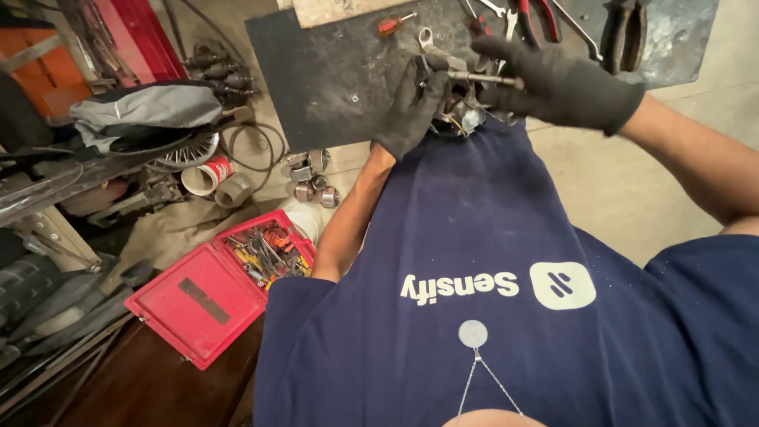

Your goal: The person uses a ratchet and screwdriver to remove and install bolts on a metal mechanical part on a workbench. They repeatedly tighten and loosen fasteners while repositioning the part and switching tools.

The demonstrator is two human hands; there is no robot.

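Observation:
Both my hands wear black gloves. My left hand point(413, 107) grips a small metal mechanical part point(461, 116) held against the front of my dark blue shirt. A thin metal tool with a rod-like shaft point(484, 78) lies level across the top of the part, and my right hand point(553, 83) is closed around it. The part is mostly hidden by my fingers. Just beyond my hands lies a dark mat point(332, 75) on the floor.
An orange-handled screwdriver point(391, 24), a wrench point(425, 37) and red-handled pliers point(536, 17) lie on the mat. An open red tool case point(215, 296) with sockets sits at lower left. Metal cylinders point(310, 178), a cup point(204, 175) and cluttered parts lie left.

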